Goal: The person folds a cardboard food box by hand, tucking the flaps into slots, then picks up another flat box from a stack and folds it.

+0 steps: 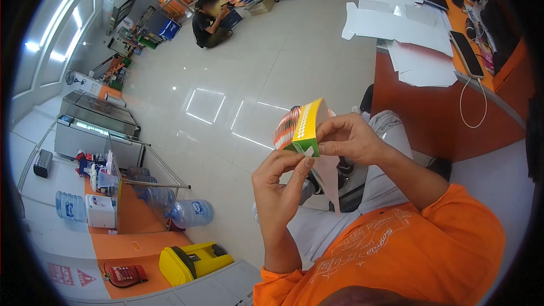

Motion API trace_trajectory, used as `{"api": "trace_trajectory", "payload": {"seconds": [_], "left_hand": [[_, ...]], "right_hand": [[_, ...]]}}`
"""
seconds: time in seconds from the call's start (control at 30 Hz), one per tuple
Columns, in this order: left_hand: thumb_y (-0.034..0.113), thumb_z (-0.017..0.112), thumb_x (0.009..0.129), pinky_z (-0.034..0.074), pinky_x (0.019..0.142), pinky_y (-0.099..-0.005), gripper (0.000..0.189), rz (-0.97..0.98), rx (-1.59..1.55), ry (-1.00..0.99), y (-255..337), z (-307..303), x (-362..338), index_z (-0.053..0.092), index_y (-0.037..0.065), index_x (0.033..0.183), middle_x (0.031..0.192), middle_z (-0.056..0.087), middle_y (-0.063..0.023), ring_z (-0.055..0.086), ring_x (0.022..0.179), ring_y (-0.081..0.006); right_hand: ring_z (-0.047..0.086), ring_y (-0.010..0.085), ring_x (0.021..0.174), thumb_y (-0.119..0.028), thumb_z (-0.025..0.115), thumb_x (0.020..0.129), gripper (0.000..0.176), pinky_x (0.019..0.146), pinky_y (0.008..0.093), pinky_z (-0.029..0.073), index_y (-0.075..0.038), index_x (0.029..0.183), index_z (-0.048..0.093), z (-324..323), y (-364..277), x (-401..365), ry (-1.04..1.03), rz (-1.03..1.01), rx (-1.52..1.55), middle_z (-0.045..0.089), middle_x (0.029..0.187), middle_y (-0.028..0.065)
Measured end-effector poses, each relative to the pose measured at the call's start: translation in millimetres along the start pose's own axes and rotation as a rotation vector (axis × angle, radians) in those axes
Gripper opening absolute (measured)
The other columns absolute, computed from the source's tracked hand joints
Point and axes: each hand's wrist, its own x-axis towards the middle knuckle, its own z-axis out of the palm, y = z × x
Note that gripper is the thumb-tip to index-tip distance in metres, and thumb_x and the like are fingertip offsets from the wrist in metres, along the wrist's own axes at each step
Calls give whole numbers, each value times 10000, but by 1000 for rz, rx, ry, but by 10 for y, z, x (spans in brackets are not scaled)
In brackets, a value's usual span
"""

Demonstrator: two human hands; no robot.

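In front of my lap I hold a small folded cardboard box (307, 123) in yellow and green with rows of white dots. A red-and-white striped part of it faces away to the left. My left hand (279, 181) pinches the lower green edge between thumb and fingers, where a small white flap shows. Closed on the right edge of the same box is my right hand (347, 137), its fingertips partly hidden behind the panel. A pale sheet-like piece (327, 177) hangs below the box, between my hands.
On my right stands a desk (391, 102) with flat white cardboard sheets (405, 28), a phone (466, 54) and cables. A person (209, 22) sits on the far floor. Leftward are water bottles (191, 213), a yellow bin (175, 265) and a fire extinguisher (126, 273).
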Motion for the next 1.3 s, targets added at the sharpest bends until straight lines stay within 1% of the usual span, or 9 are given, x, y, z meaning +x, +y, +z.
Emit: {"api": "trace_trajectory", "payload": {"seconds": [0.3, 0.4, 0.47, 0.63, 0.77, 0.87, 0.97, 1.07, 1.3], "left_hand": [[49, 806, 844, 520, 763, -321, 146, 86, 118, -73, -93, -58, -43, 706, -42, 899, 861, 709, -106, 674, 810, -202], [0, 781, 841, 512, 817, -297, 134, 92, 196, 26, -136, 87, -122, 710, -37, 949, 924, 719, -109, 677, 890, -181], [-20, 793, 814, 525, 833, -319, 214, 215, 264, 171, -280, 184, -164, 712, -29, 1012, 988, 715, -137, 690, 932, -216], [-50, 777, 804, 542, 866, -363, 324, 337, 383, 254, -325, 408, -195, 710, -29, 1120, 1078, 696, -168, 693, 992, -278], [-92, 745, 811, 559, 865, -364, 390, 425, 447, 309, -486, 416, -209, 713, -27, 1195, 1089, 695, -167, 699, 1002, -302], [-105, 739, 814, 569, 840, -353, 399, 441, 435, 322, -477, 385, -197, 721, -19, 1203, 1090, 696, -164, 704, 986, -294], [-100, 744, 819, 573, 829, -355, 380, 438, 430, 338, -488, 370, -196, 729, -16, 1189, 1103, 701, -163, 708, 977, -293], [-100, 740, 827, 574, 831, -351, 351, 493, 457, 318, -498, 402, -179, 730, -22, 1169, 1108, 709, -166, 709, 976, -288], [-105, 721, 844, 574, 824, -349, 254, 485, 514, 413, -506, 411, -117, 719, -35, 1088, 1070, 724, -169, 714, 946, -284]], "right_hand": [[618, 83, 948, 5, 661, 935, 96, 866, 259, 517, 25, 1029, 661, 117, 163, -25, -27, -27, 53, 666, 1016, 30], [600, 72, 932, 23, 636, 889, 65, 854, 263, 520, 25, 948, 607, 222, 276, -46, 95, -38, 62, 631, 964, 29], [596, 70, 929, 23, 644, 874, 72, 841, 262, 523, 28, 926, 593, 279, 306, -50, 163, -70, 27, 626, 954, 31], [593, 74, 924, 51, 642, 840, 109, 796, 250, 528, 40, 927, 577, 334, 385, -118, 361, -108, -74, 617, 939, 33], [608, 76, 928, 45, 649, 854, 111, 819, 251, 531, 44, 952, 597, 374, 381, -122, 319, -86, -108, 625, 931, 36], [619, 76, 938, 16, 665, 887, 101, 839, 251, 531, 48, 971, 618, 385, 263, -94, 293, -185, 43, 633, 923, 42], [614, 72, 947, -14, 679, 920, 90, 855, 252, 529, 37, 967, 621, 333, 223, -126, 245, -53, 95, 643, 939, 46], [639, 90, 962, 10, 641, 974, 63, 854, 256, 537, 28, 1031, 619, 284, 346, -135, 177, -214, -11, 665, 1044, 61], [712, 118, 814, -10, 683, 967, 80, 709, 251, 582, 55, 994, 645, 458, 441, -40, 368, -287, -201, 716, 904, 79]]}}
